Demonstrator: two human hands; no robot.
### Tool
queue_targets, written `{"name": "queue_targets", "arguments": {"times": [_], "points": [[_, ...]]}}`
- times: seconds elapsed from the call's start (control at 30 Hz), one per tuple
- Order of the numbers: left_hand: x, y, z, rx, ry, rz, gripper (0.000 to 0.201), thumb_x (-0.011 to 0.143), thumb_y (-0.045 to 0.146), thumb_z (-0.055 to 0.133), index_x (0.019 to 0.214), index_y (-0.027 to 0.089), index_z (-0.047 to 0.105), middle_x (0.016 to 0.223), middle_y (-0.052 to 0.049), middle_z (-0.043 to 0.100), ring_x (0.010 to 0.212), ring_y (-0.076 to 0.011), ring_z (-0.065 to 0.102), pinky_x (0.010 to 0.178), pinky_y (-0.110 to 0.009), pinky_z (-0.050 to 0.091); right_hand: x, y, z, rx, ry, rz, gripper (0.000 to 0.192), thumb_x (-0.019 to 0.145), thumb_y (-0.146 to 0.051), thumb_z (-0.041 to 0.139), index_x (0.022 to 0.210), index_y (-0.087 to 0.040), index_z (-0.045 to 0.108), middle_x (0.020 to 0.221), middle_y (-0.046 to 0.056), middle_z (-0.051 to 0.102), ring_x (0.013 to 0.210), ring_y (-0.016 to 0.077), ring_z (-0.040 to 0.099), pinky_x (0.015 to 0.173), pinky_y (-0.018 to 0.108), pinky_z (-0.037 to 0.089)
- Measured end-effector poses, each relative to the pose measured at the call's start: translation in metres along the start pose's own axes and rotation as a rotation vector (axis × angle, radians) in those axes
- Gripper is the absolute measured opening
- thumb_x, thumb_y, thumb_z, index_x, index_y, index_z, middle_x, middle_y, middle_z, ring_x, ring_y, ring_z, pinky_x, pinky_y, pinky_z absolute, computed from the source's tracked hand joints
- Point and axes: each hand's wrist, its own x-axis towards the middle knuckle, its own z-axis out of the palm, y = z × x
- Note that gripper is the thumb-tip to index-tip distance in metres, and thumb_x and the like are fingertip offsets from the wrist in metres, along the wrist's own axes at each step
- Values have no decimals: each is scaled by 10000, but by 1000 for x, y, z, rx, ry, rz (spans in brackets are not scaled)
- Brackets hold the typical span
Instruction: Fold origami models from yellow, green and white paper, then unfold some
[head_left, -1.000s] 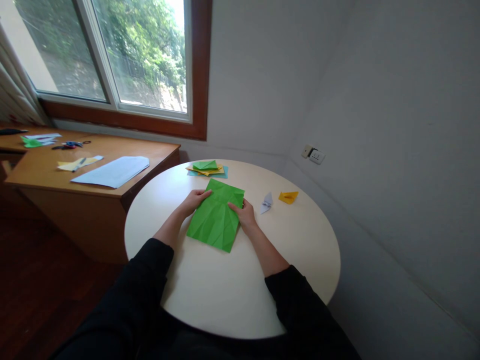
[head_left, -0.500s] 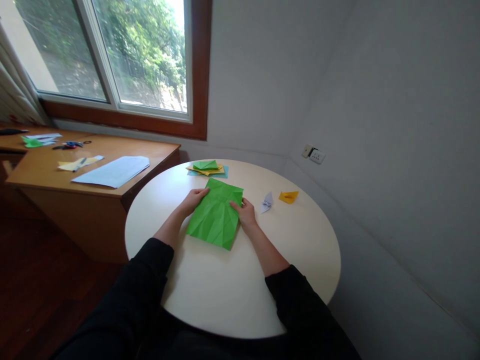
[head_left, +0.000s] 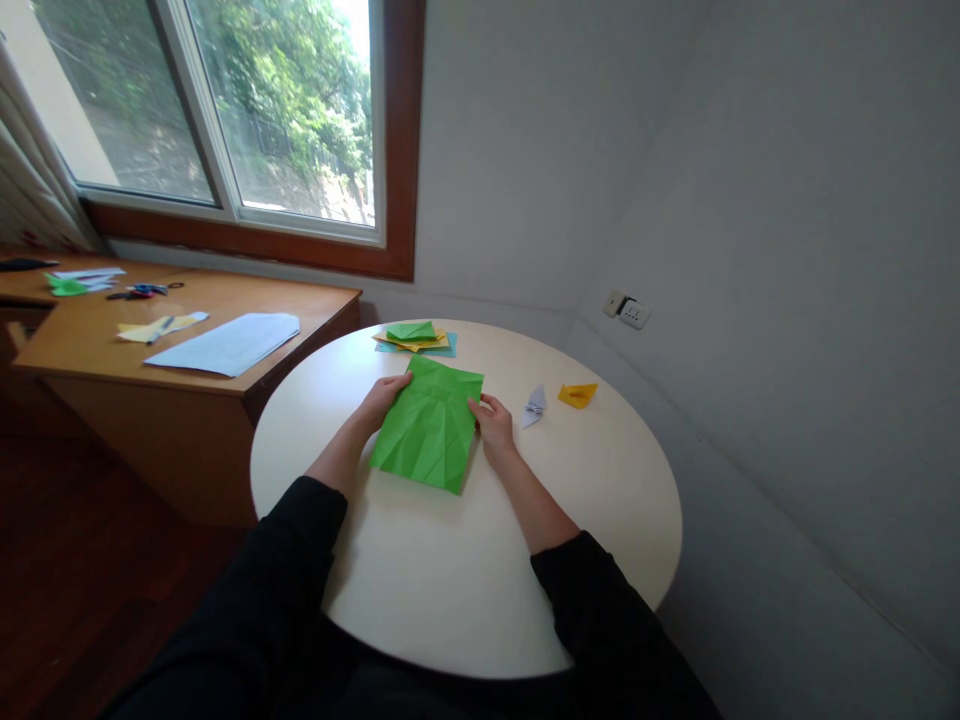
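A creased green sheet of paper (head_left: 430, 425) is spread between my hands over the round white table (head_left: 442, 590). My left hand (head_left: 384, 400) pinches its left edge near the upper corner, thumb on top. On the opposite side, my right hand (head_left: 493, 422) grips the right edge between thumb and fingers. The fingers beneath the sheet are partly hidden. Just right of my right hand lies a folded white paper piece (head_left: 535, 406), with a folded orange-yellow paper piece (head_left: 577, 396) beyond it.
Behind the sheet sits a stack of green, yellow and blue papers (head_left: 416, 338). A wooden desk (head_left: 202, 395) at left carries white sheets (head_left: 229, 345), a pen on yellow paper (head_left: 161, 328) and scissors (head_left: 146, 291). A wall socket (head_left: 634, 314) is on the right.
The green sheet has shifted very slightly left and flattened a little. My right thumb has slid outward to the sheet's right edge; my left hand has moved slightly left.
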Motion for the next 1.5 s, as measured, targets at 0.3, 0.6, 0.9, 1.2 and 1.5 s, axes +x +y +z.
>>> {"name": "queue_targets", "arguments": {"times": [0.3,0.6,0.9,1.2,1.5], "points": [[-1,0,1,-19,7,-21,201,730,281,598,758,87,640,619,-72,666,544,-179,614,561,-292,501,5,4,-3,-17,40,6,375,539,-382,704,828,-167,600,591,-17,648,508,109,560,506,231,418],[-2,1,2,40,2,4,162,721,262,596,743,107,637,649,-69,672,571,-174,611,606,-290,495,7,8,-5,-9,53,-11,402,551,-400,691,868,-172,594,626,-16,647,526,118,565,531,247,438],[1,-1,0,17,34,-4,172,752,248,559,772,94,633,635,-52,667,573,-161,609,618,-289,495,4,4,-3,2,52,-16,462,537,-349,695,940,-181,544,547,-64,594,464,80,506,478,204,375],[5,-1,-4,-42,59,-5,186,739,270,559,797,109,633,637,-44,671,574,-171,609,602,-283,499,3,4,-3,15,35,-43,423,563,-338,669,929,-178,532,508,-79,549,463,74,495,495,210,377],[11,-4,-11,-33,180,18,145,708,254,579,740,119,623,596,-36,654,583,-178,611,624,-292,502,-1,-1,-2,-87,69,-117,295,640,-326,588,892,-182,539,504,-74,524,486,88,499,512,220,385]]}}
